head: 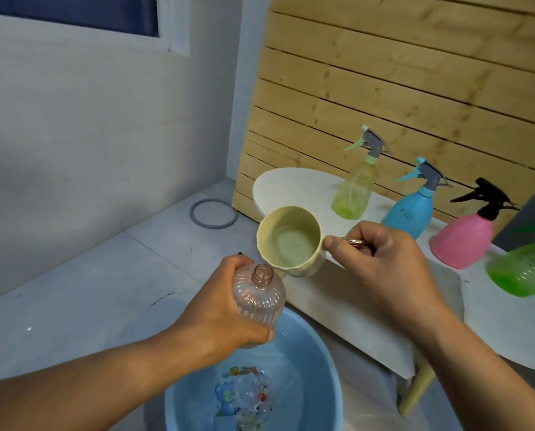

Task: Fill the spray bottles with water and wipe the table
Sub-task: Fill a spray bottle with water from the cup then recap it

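While the left hand (pixel 225 309) is gripping a ribbed, clear pink bottle (pixel 257 301) with its open neck up, the right hand (pixel 381 259) is pinching the handle of a cream cup (pixel 291 241) holding water, just beside that neck. Both are hovering over a blue basin (pixel 315 368) printed with cartoon figures; its lettering is too blurred to read. Four spray bottles are standing on the white table (pixel 294 181): yellow-green (pixel 354 188), blue (pixel 412 209), pink (pixel 462 241) and green (pixel 524 269).
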Demonstrator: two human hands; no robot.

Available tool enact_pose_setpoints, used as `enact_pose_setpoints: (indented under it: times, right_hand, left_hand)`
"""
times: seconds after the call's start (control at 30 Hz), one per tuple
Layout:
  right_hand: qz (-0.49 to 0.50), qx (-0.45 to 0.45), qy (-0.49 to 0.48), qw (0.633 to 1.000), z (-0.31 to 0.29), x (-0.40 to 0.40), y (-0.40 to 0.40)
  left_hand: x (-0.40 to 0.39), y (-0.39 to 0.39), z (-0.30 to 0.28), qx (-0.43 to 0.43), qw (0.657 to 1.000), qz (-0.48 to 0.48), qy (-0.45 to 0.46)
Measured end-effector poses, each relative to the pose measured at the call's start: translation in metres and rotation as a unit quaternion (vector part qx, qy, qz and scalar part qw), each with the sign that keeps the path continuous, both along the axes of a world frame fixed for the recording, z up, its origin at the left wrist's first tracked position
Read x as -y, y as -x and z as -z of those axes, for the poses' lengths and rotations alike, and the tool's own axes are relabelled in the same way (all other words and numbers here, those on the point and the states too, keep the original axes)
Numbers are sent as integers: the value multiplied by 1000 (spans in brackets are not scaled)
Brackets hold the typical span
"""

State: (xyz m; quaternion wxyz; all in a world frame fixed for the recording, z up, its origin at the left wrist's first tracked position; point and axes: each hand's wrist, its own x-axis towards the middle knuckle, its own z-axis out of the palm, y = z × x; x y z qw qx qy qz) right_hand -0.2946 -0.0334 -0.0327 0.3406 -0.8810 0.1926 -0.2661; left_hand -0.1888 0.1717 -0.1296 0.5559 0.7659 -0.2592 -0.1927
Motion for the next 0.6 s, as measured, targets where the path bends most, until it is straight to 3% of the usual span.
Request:
enact_pose_setpoints:
  times: [0.6]
  right_hand:
    - [21, -3, 122, 992, -4, -21, 2]
  left_hand:
    - [-7, -7, 8, -4, 1000, 9, 4]
